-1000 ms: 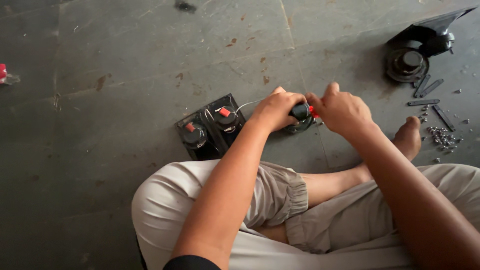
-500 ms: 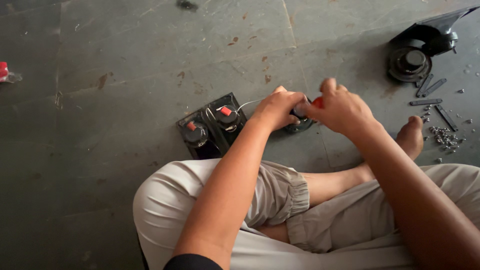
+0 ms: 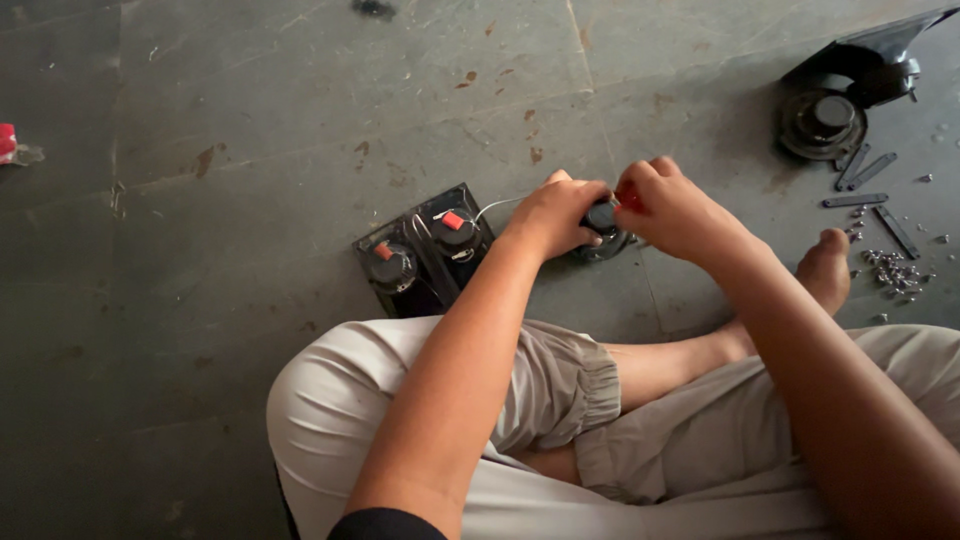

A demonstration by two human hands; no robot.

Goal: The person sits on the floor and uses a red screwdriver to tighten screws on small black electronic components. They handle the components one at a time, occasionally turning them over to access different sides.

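Observation:
My left hand [image 3: 553, 214] and my right hand [image 3: 672, 208] meet over a small round black speaker [image 3: 603, 238] that rests on the grey floor, both gripping it. A bit of red [image 3: 628, 198] shows between my right fingers; what it is cannot be told. A thin white wire [image 3: 495, 207] runs from the speaker toward a black panel [image 3: 425, 252] with two round speakers carrying red tags, lying just left of my left hand. I sit cross-legged, knees below the hands.
A larger black speaker with a dark housing [image 3: 838, 105] lies at the upper right. Beside it are dark metal strips [image 3: 868, 185] and a pile of small screws [image 3: 890, 270] near my bare foot [image 3: 825, 270]. A red object [image 3: 8, 143] sits at the far left edge.
Both hands stayed on the small speaker. My right hand's fingers shifted over it and closed around the red bit, which now shows less.

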